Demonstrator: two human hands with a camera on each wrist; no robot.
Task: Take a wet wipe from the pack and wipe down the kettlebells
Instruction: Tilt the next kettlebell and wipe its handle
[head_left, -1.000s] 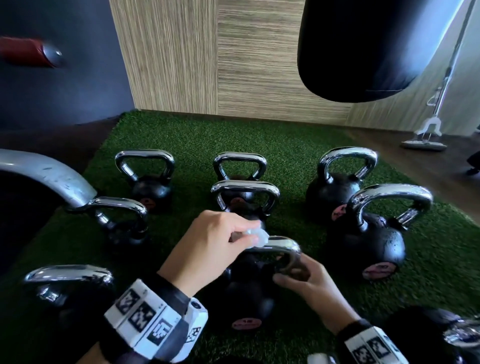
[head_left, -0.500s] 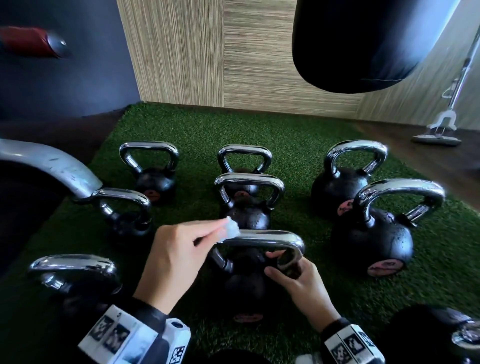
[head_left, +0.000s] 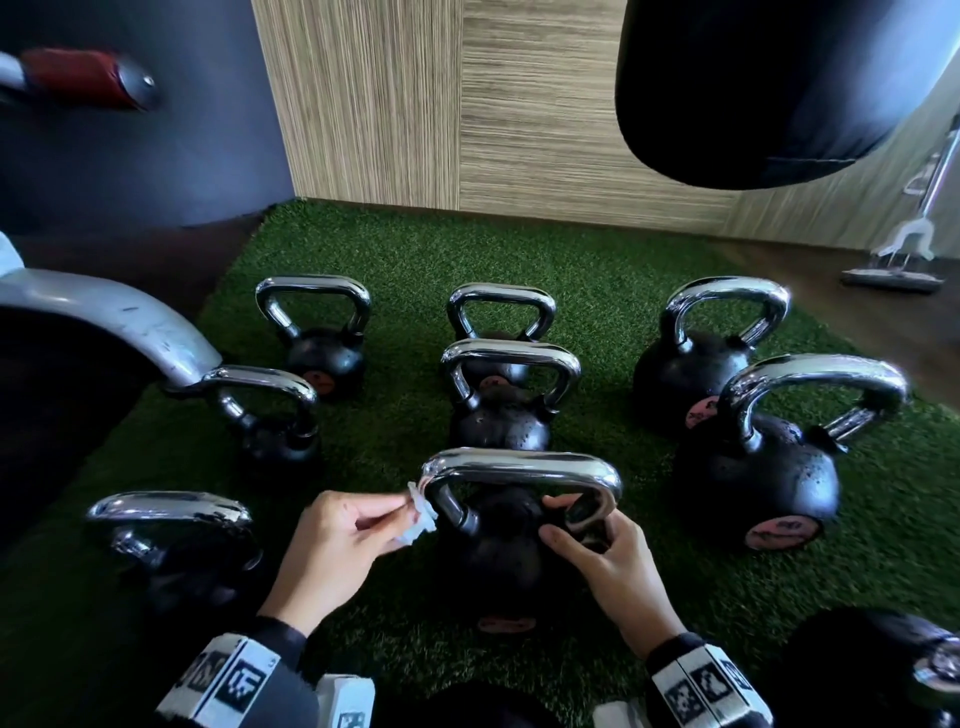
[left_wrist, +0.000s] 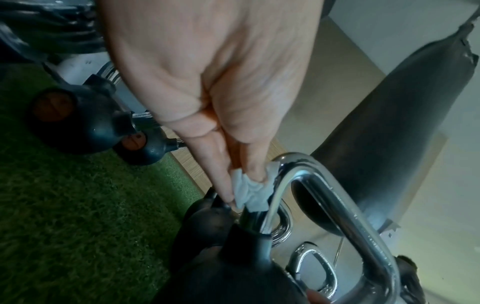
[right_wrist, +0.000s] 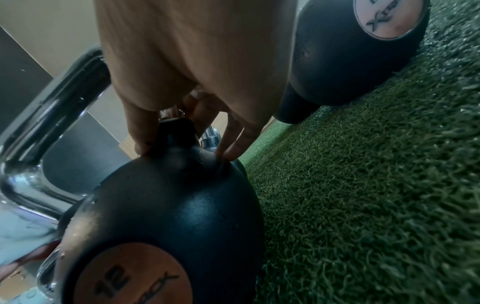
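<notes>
A black kettlebell (head_left: 498, 551) with a chrome handle (head_left: 519, 465) stands on the green turf, nearest of the middle row; its plate reads 12 in the right wrist view (right_wrist: 155, 226). My left hand (head_left: 337, 545) pinches a small crumpled white wipe (head_left: 418, 517) against the handle's left bend; the left wrist view shows the wipe (left_wrist: 250, 193) between thumb and fingers, touching the chrome (left_wrist: 324, 205). My right hand (head_left: 597, 556) grips the handle's right leg where it meets the ball, fingers (right_wrist: 231, 144) curled round it. The wipe pack is not in view.
Several more kettlebells stand around on the turf (head_left: 597, 291): a large one (head_left: 758, 467) close on the right, smaller ones (head_left: 498, 415) behind and at the left (head_left: 171, 540). A black punching bag (head_left: 753, 88) hangs above right. A grey machine arm (head_left: 104, 317) juts in at left.
My left hand slid the wipe leftward along the handle's top bar and down round its left bend. The right hand kept its grip on the handle's right leg.
</notes>
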